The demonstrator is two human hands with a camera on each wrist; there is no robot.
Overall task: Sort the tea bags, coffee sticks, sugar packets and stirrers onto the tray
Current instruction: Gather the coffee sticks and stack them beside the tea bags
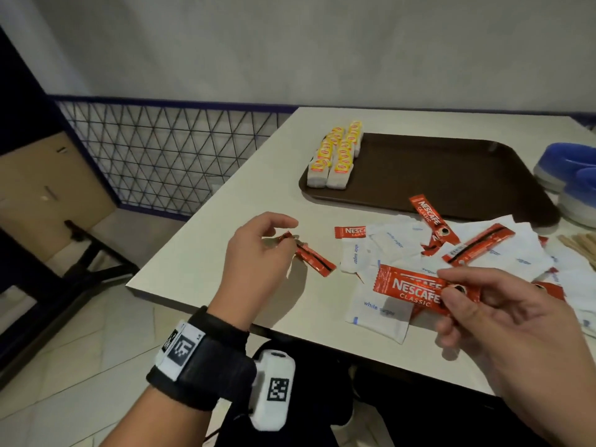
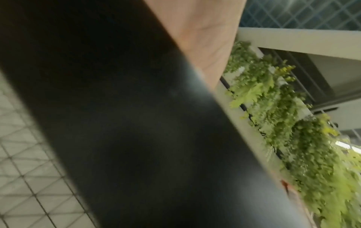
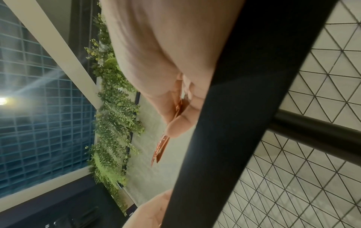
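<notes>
My left hand [image 1: 285,235] pinches one end of a red coffee stick [image 1: 311,259] just above the table's left part. Nearer me, my right hand [image 1: 450,288] holds a second red Nescafe coffee stick [image 1: 408,291] between thumb and fingers, and the right wrist view shows that stick [image 3: 161,148] edge-on below the fingertips [image 3: 178,128]. The brown tray [image 1: 451,175] lies at the back with several yellow-tagged tea bags [image 1: 335,156] in rows at its left end. White sugar packets [image 1: 392,245] and more coffee sticks [image 1: 477,243] lie mixed in front of it. Wooden stirrers [image 1: 583,246] show at the right edge.
Blue and white stacked objects [image 1: 571,175] sit right of the tray. The table's left edge [image 1: 200,208] drops to a tiled floor with a wire-mesh fence [image 1: 161,156] behind. The left wrist view shows mostly a dark strap [image 2: 136,123] and palm.
</notes>
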